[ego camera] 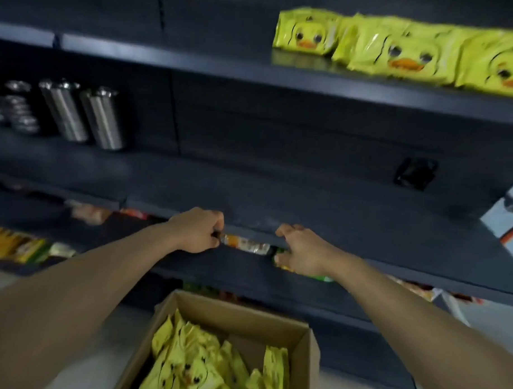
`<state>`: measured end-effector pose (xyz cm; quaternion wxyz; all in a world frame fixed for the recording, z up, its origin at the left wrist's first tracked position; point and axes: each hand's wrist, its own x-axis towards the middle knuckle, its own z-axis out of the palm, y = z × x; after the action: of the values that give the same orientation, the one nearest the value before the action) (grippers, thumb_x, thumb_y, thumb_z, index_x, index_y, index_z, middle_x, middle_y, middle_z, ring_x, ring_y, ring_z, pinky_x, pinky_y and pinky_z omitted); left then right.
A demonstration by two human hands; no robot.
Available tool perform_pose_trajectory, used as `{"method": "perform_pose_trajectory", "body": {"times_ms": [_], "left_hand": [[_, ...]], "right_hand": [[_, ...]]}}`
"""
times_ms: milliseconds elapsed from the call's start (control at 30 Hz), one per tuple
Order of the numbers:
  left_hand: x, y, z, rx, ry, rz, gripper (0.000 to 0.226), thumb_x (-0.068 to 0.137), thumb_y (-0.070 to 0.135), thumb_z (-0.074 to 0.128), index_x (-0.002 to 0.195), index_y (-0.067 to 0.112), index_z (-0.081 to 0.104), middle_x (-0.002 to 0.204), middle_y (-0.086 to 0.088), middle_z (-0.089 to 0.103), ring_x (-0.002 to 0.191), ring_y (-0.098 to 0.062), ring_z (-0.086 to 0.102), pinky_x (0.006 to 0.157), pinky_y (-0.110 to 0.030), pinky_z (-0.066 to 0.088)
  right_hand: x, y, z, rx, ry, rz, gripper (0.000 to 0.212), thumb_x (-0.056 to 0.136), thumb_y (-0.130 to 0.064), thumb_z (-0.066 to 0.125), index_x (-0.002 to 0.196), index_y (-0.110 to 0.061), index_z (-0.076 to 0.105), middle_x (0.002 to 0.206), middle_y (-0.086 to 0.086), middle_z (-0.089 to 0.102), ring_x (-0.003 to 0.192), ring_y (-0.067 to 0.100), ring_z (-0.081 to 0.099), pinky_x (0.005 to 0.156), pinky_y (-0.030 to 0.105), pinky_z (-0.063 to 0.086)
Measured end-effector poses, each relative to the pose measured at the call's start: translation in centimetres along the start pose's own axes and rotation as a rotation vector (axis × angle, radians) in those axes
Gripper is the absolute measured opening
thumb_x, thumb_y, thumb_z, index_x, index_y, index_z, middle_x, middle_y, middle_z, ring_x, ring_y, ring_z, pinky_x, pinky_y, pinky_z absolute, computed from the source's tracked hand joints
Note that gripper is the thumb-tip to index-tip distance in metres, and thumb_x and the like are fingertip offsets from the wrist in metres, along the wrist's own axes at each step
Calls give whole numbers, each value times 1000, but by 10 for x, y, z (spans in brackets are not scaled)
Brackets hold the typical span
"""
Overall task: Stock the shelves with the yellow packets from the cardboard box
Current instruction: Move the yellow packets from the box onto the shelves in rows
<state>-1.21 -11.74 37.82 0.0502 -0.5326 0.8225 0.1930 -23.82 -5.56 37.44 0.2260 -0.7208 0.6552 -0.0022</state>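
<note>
An open cardboard box (309,359) stands on the floor below me, with several yellow duck-face packets (191,363) piled loosely inside. More yellow duck packets (399,54) stand in a row on the right part of the top shelf (225,66). My left hand (197,231) is closed in a fist at the front edge of the middle shelf, touching the end of an orange-and-white packet (247,245) on the shelf below. Whether it grips that packet is unclear. My right hand (301,248) hovers with fingers apart over a green-and-yellow packet (322,277), holding nothing.
The dark middle shelf (278,192) carries shiny metal tumblers (83,112) at the left and a black wrapper (414,173) at the right. Assorted snack packets (18,245) fill the lower shelf at the left. Pale floor surrounds the box.
</note>
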Motion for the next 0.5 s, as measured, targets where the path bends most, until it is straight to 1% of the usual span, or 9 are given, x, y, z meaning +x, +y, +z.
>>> {"method": "perform_pose_trajectory", "body": {"times_ms": [67, 133, 200, 300, 367, 400, 467, 500], "left_hand": [[-7, -6, 34, -20, -62, -45, 32, 91, 26, 60, 120, 19, 50, 112, 4, 53, 107, -17, 54, 95, -34, 46], [-14, -17, 69, -31, -107, -86, 31, 89, 28, 61, 117, 20, 51, 114, 2, 59, 103, -17, 58, 91, -35, 49], [-22, -29, 104, -41, -156, -134, 30, 88, 28, 62, 115, 20, 53, 116, -1, 60, 103, -17, 59, 90, -37, 50], [-31, -46, 152, -54, -235, -208, 31, 89, 28, 62, 117, 19, 53, 120, -2, 58, 106, -18, 57, 89, -32, 49], [-37, -57, 180, -83, -299, -246, 34, 90, 25, 62, 122, 16, 52, 124, -3, 56, 111, -19, 55, 87, -26, 44], [-40, -63, 192, -85, -328, -259, 35, 91, 24, 61, 124, 15, 51, 124, -3, 55, 112, -20, 54, 86, -25, 42], [-43, -78, 216, -78, -354, -291, 35, 89, 27, 63, 121, 18, 52, 122, -2, 57, 107, -20, 57, 88, -28, 47], [-44, -85, 227, -78, -356, -308, 34, 88, 29, 64, 118, 20, 53, 120, -2, 59, 104, -20, 58, 89, -32, 49]], "right_hand": [[2, 10, 32, -2, -81, -2, 64, 94, -34, 52, 147, -14, 23, 152, 8, 25, 136, 24, 31, 108, 32, 31], [2, 18, 66, 16, -168, 7, 65, 95, -33, 51, 148, -14, 20, 154, 7, 21, 139, 25, 28, 111, 33, 30], [2, 26, 101, 29, -241, 20, 64, 95, -33, 52, 148, -14, 21, 153, 9, 24, 139, 26, 28, 111, 36, 31], [3, 36, 150, 45, -332, 39, 61, 94, -35, 52, 144, -13, 26, 147, 11, 33, 133, 28, 37, 105, 36, 37], [4, 43, 180, 66, -399, 62, 59, 94, -36, 51, 143, -13, 27, 145, 11, 34, 128, 29, 42, 102, 36, 40], [4, 45, 195, 79, -427, 75, 58, 95, -36, 50, 143, -13, 27, 145, 11, 35, 126, 28, 44, 101, 37, 42], [7, 51, 225, 96, -464, 98, 56, 95, -35, 50, 141, -12, 30, 142, 11, 39, 125, 27, 44, 98, 35, 43], [8, 53, 241, 107, -479, 113, 53, 95, -34, 51, 140, -12, 32, 139, 11, 42, 123, 27, 46, 95, 34, 44]]}}
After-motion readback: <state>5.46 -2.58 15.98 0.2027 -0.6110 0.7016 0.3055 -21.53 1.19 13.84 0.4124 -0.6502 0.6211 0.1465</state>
